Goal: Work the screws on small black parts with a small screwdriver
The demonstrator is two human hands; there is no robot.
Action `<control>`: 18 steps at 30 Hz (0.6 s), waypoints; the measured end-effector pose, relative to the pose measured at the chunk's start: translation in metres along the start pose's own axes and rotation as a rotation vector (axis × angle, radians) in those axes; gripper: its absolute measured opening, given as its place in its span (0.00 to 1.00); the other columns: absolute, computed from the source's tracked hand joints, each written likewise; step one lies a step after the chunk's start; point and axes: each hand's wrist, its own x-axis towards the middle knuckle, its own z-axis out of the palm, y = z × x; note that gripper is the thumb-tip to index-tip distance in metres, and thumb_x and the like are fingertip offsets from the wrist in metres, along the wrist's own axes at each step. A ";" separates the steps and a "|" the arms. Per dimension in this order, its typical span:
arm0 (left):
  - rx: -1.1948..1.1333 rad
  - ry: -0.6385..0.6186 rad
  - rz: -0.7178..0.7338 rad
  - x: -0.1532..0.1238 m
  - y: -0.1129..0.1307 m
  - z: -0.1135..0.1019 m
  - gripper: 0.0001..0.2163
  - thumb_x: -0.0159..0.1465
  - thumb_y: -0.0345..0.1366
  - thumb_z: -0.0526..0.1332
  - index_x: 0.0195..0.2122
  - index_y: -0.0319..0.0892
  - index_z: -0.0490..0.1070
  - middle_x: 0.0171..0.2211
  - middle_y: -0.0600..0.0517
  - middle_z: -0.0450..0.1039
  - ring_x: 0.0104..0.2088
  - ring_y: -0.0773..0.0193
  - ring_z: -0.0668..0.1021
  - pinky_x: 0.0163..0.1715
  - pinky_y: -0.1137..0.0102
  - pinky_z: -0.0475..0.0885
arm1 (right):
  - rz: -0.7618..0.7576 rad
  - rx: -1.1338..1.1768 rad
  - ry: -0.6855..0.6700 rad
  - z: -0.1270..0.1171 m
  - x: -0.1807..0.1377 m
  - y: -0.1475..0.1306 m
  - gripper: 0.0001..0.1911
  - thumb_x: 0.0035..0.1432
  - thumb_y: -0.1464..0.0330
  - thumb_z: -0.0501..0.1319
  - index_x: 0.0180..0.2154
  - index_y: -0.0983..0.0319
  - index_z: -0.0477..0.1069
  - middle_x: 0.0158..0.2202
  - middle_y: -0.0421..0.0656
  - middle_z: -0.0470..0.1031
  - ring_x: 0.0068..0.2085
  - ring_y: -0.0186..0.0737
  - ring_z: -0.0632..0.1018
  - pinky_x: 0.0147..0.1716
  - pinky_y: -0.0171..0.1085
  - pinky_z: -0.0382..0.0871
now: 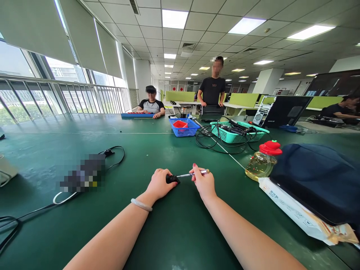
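My left hand (159, 184), with a pale bangle (141, 204) at the wrist, is closed around a small black part (172, 179) resting on the green table (174, 232). What exactly the black part is, I cannot make out. A thin screwdriver (184, 175) with a metallic shaft lies in the closed fingers of my right hand (203, 182). Its shaft points left, and the tip meets or nearly meets the black part. The gold-coloured end of the handle sticks out to the right of my fingers.
Cables and a blurred dark object (84, 173) lie at left. Farther back stand a blue basket (184, 130) and a green basket (229, 138) with black cables. At right are a red-lidded bottle (260, 165), a tissue pack (292, 210) and a dark blue bag (317, 176). Several people are beyond.
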 end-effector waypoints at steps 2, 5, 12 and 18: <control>0.007 0.000 0.006 0.000 -0.001 0.000 0.10 0.55 0.41 0.68 0.36 0.44 0.72 0.41 0.46 0.78 0.53 0.47 0.73 0.54 0.56 0.69 | -0.005 -0.006 -0.019 0.000 0.000 -0.001 0.30 0.53 0.40 0.60 0.21 0.60 0.76 0.15 0.41 0.70 0.19 0.37 0.70 0.19 0.35 0.59; 0.013 0.004 0.018 0.001 -0.002 0.001 0.11 0.56 0.41 0.68 0.36 0.44 0.73 0.42 0.46 0.78 0.53 0.47 0.73 0.54 0.56 0.69 | -0.035 -0.029 -0.049 0.001 -0.003 -0.004 0.31 0.53 0.39 0.60 0.21 0.61 0.76 0.15 0.41 0.69 0.18 0.37 0.70 0.19 0.36 0.59; -0.009 -0.003 0.025 0.000 -0.002 0.002 0.09 0.57 0.37 0.67 0.40 0.44 0.75 0.44 0.47 0.79 0.54 0.48 0.72 0.56 0.55 0.68 | -0.069 -0.006 -0.058 -0.001 -0.002 -0.005 0.28 0.54 0.43 0.60 0.20 0.60 0.75 0.15 0.40 0.68 0.19 0.36 0.69 0.21 0.36 0.60; -0.015 -0.008 0.029 0.001 -0.001 0.001 0.11 0.57 0.35 0.67 0.42 0.43 0.76 0.44 0.47 0.80 0.54 0.48 0.73 0.57 0.55 0.68 | -0.028 0.035 -0.128 -0.003 0.004 0.001 0.23 0.54 0.49 0.61 0.21 0.60 0.74 0.16 0.39 0.66 0.21 0.35 0.67 0.21 0.35 0.57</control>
